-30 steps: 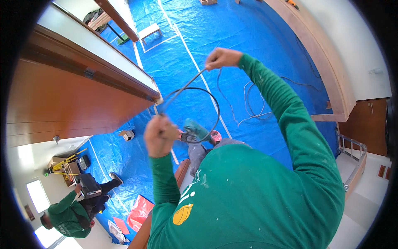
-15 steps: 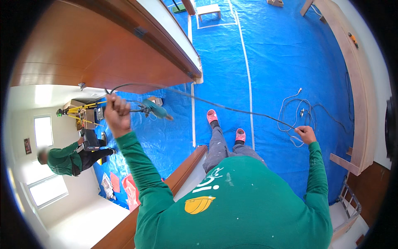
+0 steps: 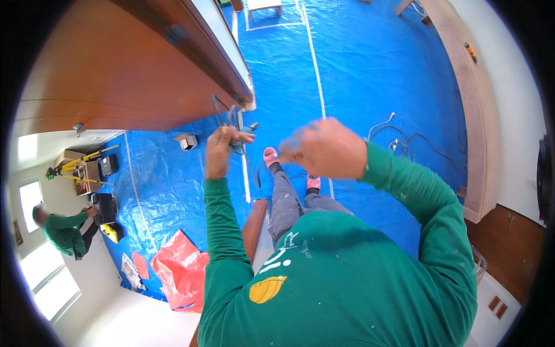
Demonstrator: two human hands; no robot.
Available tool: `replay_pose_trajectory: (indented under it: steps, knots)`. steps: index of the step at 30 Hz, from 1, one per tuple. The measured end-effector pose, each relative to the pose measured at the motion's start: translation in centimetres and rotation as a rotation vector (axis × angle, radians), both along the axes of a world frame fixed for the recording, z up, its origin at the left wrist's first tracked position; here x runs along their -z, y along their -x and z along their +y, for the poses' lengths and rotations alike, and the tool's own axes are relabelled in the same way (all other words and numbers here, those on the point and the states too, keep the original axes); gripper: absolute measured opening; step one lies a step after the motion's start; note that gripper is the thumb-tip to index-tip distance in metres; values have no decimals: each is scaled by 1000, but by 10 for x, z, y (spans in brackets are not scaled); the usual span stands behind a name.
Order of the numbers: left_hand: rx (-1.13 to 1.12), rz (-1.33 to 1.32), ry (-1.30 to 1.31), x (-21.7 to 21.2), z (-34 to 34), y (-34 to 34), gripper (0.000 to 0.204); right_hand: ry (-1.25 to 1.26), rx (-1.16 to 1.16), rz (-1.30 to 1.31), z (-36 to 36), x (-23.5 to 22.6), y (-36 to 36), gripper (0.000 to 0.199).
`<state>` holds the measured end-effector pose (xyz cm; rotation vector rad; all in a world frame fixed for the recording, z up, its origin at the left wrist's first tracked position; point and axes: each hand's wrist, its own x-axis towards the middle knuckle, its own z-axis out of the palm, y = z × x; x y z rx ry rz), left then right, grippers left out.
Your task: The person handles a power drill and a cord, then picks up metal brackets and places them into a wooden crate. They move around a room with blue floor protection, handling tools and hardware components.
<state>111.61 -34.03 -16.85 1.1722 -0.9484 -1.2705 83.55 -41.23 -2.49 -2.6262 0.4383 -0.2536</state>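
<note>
blue tarp [image 3: 370,75] floor, wooden door [image 3: 115,69]

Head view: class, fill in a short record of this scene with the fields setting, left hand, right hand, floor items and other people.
setting: room with a blue tarp over the floor, beside a brown wooden door
left hand: raised, fingers closed on a bundle of dark cable and a teal tool
right hand: raised, blurred; grip cannot be told
floor items: loose cable, red plastic sheet
other people: a person in green crouched at far left
</note>
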Motion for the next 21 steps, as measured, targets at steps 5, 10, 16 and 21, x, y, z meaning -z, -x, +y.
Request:
replay_pose_trajectory:
  steps: [5, 10, 16, 21]
  knots:
    - [181, 248, -99, 47, -1, 55, 44, -101, 245, -38, -67, 1, -37, 16]
    - [288, 514, -181, 57, -1, 127, 43, -13, 336, -40, -116, 9, -32, 21]
    - [265, 795, -252, 26, 15, 171, 48, 39, 437, 238, -180, 69, 36, 28]
    - [211, 612, -281, -21, 23, 143, 44, -689, 444, 104, -166, 199, 145, 40]
